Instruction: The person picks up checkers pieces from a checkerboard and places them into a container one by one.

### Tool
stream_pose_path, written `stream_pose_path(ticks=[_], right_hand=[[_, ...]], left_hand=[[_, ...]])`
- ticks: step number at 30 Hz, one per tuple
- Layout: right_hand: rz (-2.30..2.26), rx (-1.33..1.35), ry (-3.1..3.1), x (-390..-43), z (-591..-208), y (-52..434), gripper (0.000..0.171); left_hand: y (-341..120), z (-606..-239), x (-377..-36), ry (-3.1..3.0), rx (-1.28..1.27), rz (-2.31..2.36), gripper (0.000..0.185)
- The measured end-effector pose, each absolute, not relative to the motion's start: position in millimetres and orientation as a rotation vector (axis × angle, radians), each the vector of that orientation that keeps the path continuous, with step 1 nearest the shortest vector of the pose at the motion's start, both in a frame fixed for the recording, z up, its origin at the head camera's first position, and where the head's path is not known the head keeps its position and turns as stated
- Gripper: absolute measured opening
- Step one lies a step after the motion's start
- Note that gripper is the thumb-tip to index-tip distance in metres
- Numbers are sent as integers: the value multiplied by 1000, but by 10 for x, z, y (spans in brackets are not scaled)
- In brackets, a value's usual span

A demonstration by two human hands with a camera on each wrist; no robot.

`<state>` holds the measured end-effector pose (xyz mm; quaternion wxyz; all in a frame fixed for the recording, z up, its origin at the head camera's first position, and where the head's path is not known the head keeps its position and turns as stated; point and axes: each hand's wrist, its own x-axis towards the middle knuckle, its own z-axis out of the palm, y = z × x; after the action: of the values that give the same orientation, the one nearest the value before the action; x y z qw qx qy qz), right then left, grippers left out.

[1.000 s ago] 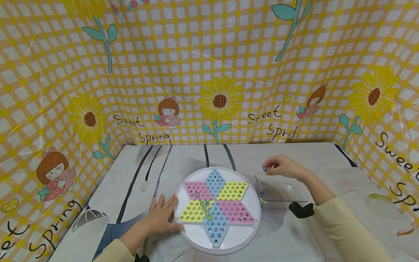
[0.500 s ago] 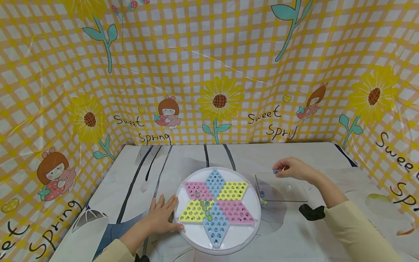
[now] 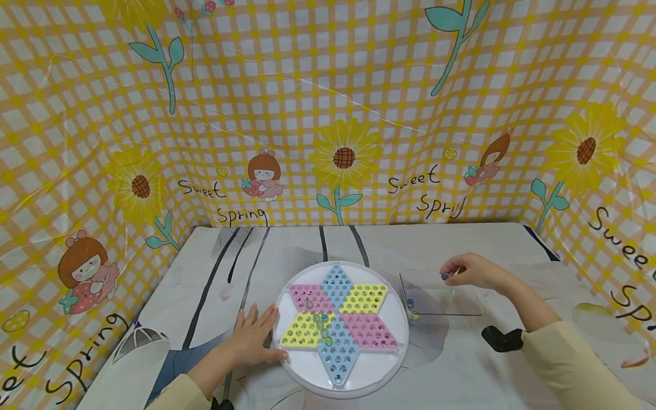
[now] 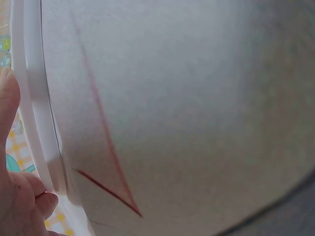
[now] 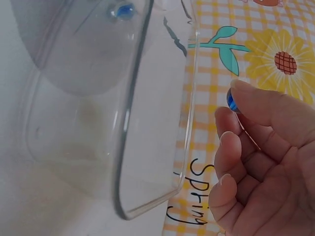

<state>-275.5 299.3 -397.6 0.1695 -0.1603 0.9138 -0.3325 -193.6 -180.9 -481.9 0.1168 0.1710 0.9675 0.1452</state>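
Observation:
My right hand [image 3: 479, 273] pinches a blue marble [image 3: 445, 277] between thumb and index finger, over the clear plastic box [image 3: 441, 314]. In the right wrist view that marble [image 5: 233, 101] shows at the thumb tip, with the other fingers curled. Inside the box, at its left end, lie another blue marble [image 3: 410, 303] and a yellowish one [image 3: 414, 316]. My left hand [image 3: 253, 340] rests with spread fingers against the left rim of a round white Chinese checkers board [image 3: 379, 364]. Several glass marbles [image 3: 320, 326] sit on its yellow and blue fields, and one clear marble [image 3: 309, 305] on the upper pink field.
The board and box stand side by side on a white table [image 3: 287, 245] printed with dark lines. A yellow checked cloth [image 3: 307, 97] with sunflowers hangs behind and at both sides. Black straps [image 3: 502, 339] show near the wrists.
My right hand has moved right and slightly nearer with the blue marble, from the box's back left corner to over its right half. The left hand and board have stayed put.

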Motion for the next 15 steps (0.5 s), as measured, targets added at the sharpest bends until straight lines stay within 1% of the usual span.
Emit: stream_pose_path(ticks=[15], right_hand=[[-946,-474,2574,-2708,-4061,3083,30]], left_hand=[[-1796,-4789,-1916,2825,489,443,100]])
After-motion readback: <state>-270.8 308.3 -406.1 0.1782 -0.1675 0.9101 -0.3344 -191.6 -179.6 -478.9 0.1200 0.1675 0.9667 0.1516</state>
